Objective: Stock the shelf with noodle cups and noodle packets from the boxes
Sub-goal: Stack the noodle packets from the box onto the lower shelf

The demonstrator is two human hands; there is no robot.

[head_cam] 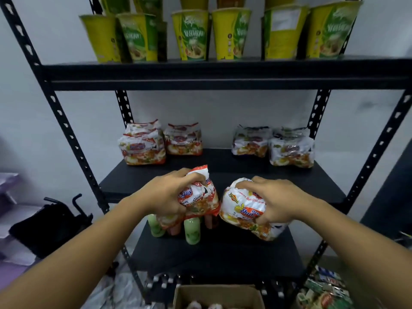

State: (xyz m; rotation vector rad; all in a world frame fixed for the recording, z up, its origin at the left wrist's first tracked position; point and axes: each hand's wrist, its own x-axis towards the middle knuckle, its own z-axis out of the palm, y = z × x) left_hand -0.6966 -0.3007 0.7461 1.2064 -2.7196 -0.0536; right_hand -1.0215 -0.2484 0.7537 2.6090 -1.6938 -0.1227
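The crumpled red-and-white left packet (198, 197) and right packet (243, 210) are held before the black shelf (223, 161), where more packets (142, 148) stand at the back.

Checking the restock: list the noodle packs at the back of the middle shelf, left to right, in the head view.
Far-left red packs → red pack → dark pack → far-right dark packs.

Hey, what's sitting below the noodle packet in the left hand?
On the lower shelf stand pale green bottles and a pinkish one. The noodle packet, gripped by the left hand, covers their tops, so any more behind cannot be seen.
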